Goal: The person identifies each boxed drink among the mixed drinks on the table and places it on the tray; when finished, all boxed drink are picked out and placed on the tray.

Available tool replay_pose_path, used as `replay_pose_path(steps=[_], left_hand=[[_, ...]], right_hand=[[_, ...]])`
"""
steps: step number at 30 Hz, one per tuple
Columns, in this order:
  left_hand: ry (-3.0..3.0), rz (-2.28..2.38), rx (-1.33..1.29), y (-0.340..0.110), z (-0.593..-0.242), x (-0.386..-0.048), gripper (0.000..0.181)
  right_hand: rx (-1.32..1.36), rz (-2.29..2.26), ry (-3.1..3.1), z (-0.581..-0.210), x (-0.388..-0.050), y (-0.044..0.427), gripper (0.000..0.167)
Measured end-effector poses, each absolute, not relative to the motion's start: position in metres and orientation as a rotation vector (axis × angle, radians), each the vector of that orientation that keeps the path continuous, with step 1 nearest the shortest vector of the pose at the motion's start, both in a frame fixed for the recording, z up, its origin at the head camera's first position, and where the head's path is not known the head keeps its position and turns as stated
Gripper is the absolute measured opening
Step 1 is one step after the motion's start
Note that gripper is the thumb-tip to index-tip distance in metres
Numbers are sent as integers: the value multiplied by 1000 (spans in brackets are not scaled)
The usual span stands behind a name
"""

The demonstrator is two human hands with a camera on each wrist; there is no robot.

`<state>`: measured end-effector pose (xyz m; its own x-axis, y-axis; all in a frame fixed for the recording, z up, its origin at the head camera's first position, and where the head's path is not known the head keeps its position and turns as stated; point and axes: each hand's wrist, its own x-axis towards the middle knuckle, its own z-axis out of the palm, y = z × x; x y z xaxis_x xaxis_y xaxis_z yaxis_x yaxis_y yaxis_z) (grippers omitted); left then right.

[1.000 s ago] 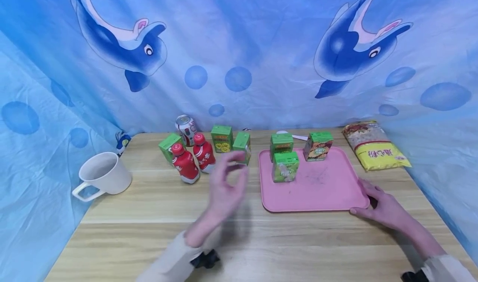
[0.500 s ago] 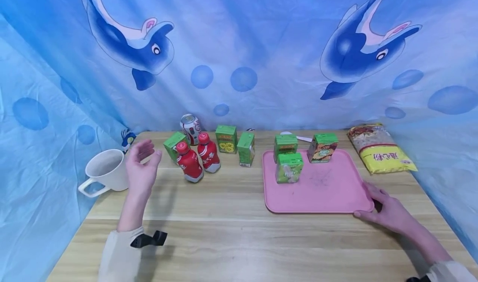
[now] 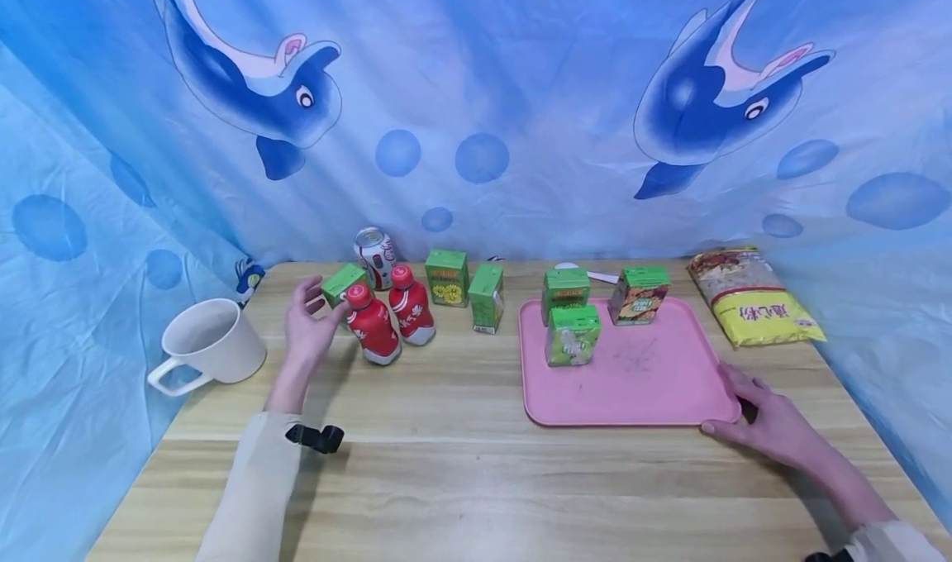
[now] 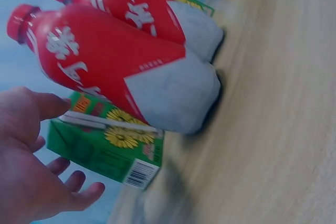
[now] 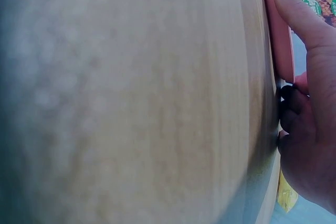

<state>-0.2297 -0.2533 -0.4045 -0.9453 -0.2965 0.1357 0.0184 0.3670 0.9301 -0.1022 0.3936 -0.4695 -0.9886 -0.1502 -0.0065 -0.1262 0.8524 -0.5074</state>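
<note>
Largest around you is the blue dolphin-print curtain (image 3: 476,99), behind and beside the wooden table (image 3: 446,479). On the table's right half lies one pink tray (image 3: 640,392), flat, its long axis running left to right. Your right hand (image 3: 769,417) grips its near right corner, thumb at the near edge, fingers curled by the right side. Beyond that hand lies one yellow pasta bag (image 3: 754,297), slanting from far left to near right. At far left stands one white mug (image 3: 211,343), its handle pointing toward you and left. Your left hand (image 3: 308,326) has thumb and fingers spread, gently bent, around one side of the leftmost green carton (image 4: 113,142); you cannot tell whether they touch it. Two red bottles (image 3: 373,326) stand upright just in front of that carton, caps up. One soda can (image 3: 377,258) stands behind them. You have six green-topped cartons altogether: the leftmost upright with its long axis vertical, two standing mid-table, three on the tray. Smallest is one white spoon (image 3: 601,277), partly hidden behind the tray's cartons.
</note>
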Motion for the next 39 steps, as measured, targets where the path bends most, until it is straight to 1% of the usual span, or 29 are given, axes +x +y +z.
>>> replay_pose_path(steps=[7,17,39], left_hand=[[-2316,-1613,271,-253,-415,-239,65],[-2260,-1610,339,-249,-416,-245,59],[-2218,-1515,380,-244,-420,-248,52]], right_hand=[[-220,-796,2973,-469,-103,395,106],[-236,-816,2988,-470,-102,394,105],[-239,-834,2989,-470,-103,394,105]])
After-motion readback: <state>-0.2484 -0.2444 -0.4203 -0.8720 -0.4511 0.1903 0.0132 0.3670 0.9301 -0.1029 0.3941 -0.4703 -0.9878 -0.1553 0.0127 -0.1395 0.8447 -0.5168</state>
